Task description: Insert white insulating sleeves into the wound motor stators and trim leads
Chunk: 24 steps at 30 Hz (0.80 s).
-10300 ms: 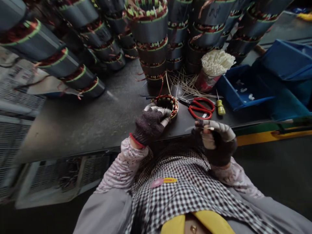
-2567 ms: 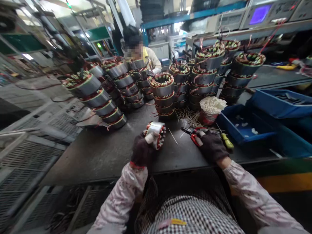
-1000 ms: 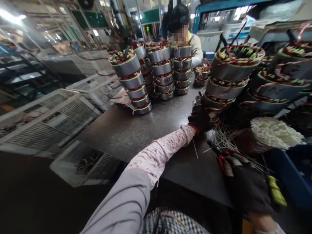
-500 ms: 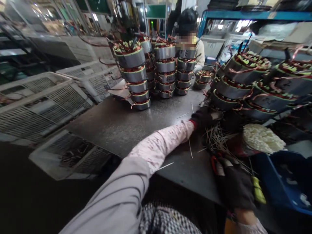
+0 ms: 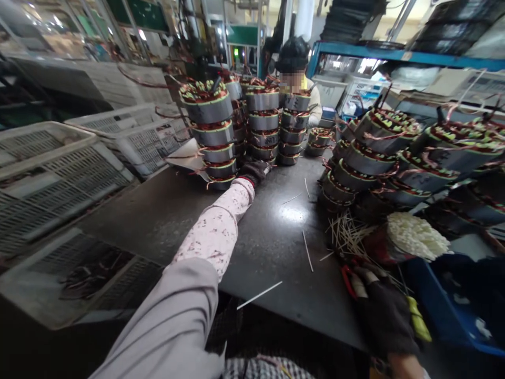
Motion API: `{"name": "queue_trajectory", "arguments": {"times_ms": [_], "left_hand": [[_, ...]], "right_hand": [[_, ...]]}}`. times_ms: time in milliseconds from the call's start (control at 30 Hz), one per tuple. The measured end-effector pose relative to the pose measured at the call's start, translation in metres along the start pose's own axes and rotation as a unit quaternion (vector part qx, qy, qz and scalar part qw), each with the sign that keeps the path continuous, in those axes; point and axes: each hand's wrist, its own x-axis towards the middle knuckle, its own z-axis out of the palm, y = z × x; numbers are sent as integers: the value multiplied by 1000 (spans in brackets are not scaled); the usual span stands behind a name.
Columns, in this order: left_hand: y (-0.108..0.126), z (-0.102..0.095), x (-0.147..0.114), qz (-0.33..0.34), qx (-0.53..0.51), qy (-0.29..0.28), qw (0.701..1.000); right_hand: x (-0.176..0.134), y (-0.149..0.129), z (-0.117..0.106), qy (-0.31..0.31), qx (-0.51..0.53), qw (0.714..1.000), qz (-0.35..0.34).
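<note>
My left hand [image 5: 255,172], in a dark glove with a red cuff, reaches across to the foot of the stacked motor stators, beside the left stack [image 5: 215,139] and in front of the middle one [image 5: 263,123]. Its fingers are dark and partly hidden, so its grip is unclear. At the lower right my right hand [image 5: 384,308], in a dark glove with bare or pale fingertips, is closed around a red-handled tool [image 5: 348,282]. The tool's working end is hard to make out. Loose thin white sticks [image 5: 349,231] lie just beyond that hand.
More stators [image 5: 363,158] stand stacked on the right. A round container of white pieces [image 5: 418,234] sits before them, near a blue bin [image 5: 465,337] and a yellow handle [image 5: 418,318]. White crates [image 5: 51,173] line the left. A person [image 5: 313,105] is behind the stacks.
My left hand has moved left, from the foot of the right stators to the left and middle stacks. My right hand stays low with the red-handled tool. The view has shifted slightly.
</note>
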Motion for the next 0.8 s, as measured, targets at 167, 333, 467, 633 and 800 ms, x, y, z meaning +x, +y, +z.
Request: {"name": "queue_trajectory", "arguments": {"times_ms": [167, 333, 467, 633, 800], "left_hand": [[2, 7, -19, -26, -1, -16, 1000], [6, 5, -64, -23, -29, -19, 999], [17, -5, -96, -19, -50, -23, 998], [27, -29, -150, 19, -81, -11, 996], [21, -103, -175, 76, -136, 140, 978]], "right_hand": [[1, 4, -5, -13, -26, 1000, 0], [-22, -32, 9, 75, -35, 994, -65], [-41, -106, 34, -44, 55, 941, -332], [0, -125, 31, -77, 57, 960, -263], [14, -93, 26, -7, 87, 984, -153]]}}
